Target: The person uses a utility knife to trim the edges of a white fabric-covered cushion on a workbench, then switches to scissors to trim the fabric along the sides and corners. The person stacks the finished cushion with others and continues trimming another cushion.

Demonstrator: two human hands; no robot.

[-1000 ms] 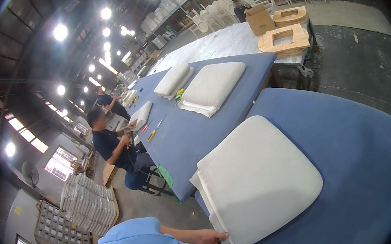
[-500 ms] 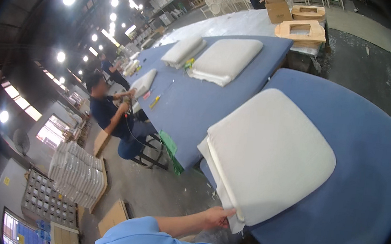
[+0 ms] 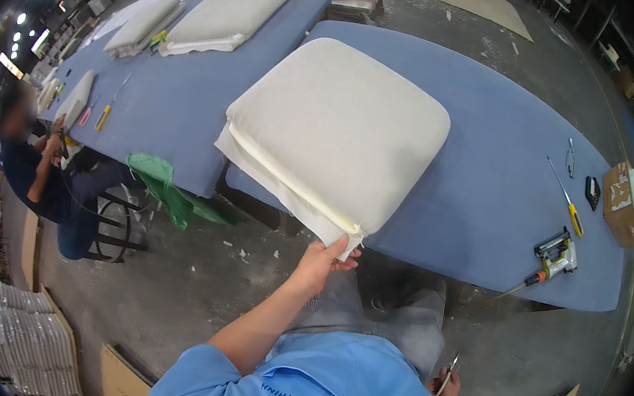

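Note:
A large off-white seat cushion [image 3: 340,123] lies on a blue-covered table [image 3: 482,169], its loose fabric cover hanging over the near edge. My left hand [image 3: 323,260] pinches the cover's near corner at the table edge. My right hand [image 3: 448,382] is down by my right hip, shut on a small pair of scissors [image 3: 447,372]. My blue shirt fills the bottom of the view.
On the table's right end lie a staple gun [image 3: 554,254], a yellow-handled screwdriver [image 3: 568,201], a small black tool and a cardboard box [image 3: 618,200]. A second blue table [image 3: 180,99] holds more cushions [image 3: 224,18]. A seated person [image 3: 41,177] works at far left. Green cloth [image 3: 163,189] hangs nearby.
The view has tilted down and to the right, showing the tools and my right hand. My left hand keeps its hold on the cushion cover's corner.

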